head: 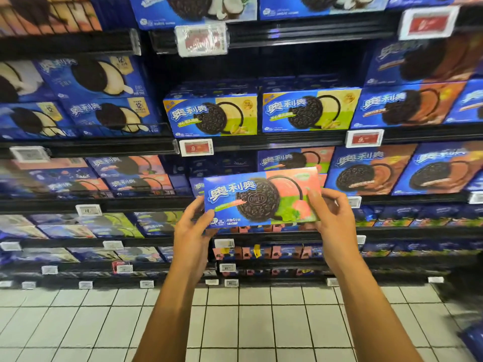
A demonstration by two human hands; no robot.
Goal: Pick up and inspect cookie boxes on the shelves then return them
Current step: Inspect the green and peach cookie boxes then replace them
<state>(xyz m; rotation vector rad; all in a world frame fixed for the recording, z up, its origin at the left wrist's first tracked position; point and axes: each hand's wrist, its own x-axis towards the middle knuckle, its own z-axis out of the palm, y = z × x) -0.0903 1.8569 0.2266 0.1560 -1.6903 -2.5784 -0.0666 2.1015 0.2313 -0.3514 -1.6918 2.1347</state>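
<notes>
Shelves point(261, 138) of blue boxes behind; glossy cardboard "OREO" box point(262, 198) is gripped by left hand point(192, 231) and right hand point(333, 220).

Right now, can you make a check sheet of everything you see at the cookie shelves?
Surface: black store shelves in several rows, packed with boxes.
Job's things: one blue and pink cookie box, held front side up, slightly tilted, off the shelf; matching pink boxes sit right behind it.
Clutter: green and yellow boxes one shelf up; orange boxes to the right; price tags clipped on shelf edges.
Grippers: left hand grips the box's left end, right hand grips its right end.
Cables: nothing seen.
Surroundings: white tiled floor below; shop aisle.
</notes>
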